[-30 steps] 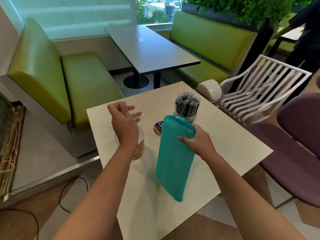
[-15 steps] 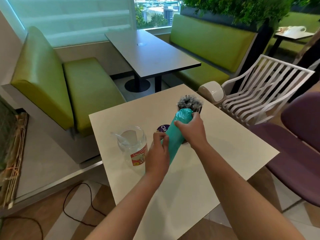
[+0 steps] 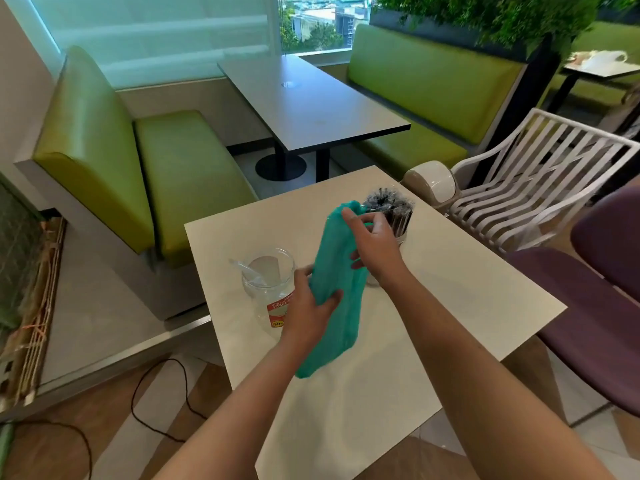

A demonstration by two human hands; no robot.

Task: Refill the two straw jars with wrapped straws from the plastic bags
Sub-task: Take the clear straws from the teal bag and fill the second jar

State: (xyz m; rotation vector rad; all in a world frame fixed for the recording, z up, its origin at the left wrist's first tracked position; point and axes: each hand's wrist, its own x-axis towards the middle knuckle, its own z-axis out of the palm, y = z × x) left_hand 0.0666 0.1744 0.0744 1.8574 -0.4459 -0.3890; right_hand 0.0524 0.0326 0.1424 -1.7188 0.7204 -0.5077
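Head view, both hands on the teal bag [image 3: 332, 296], left hand [image 3: 306, 313] gripping its middle, right hand [image 3: 375, 245] seemingly pinching its top.

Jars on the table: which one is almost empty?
The clear jar beside the left hand holds just one straw; the far jar behind the green bag is packed with dark straws.

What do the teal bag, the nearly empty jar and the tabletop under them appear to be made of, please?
Teal bag: thin opaque plastic film, to judge by its creases and soft sheen. It sags between both hands.
Nearly empty jar: clear and see-through, either glass or hard plastic; it carries a printed label.
Tabletop: smooth, matte cream surface, probably laminate, though the material cannot be confirmed.
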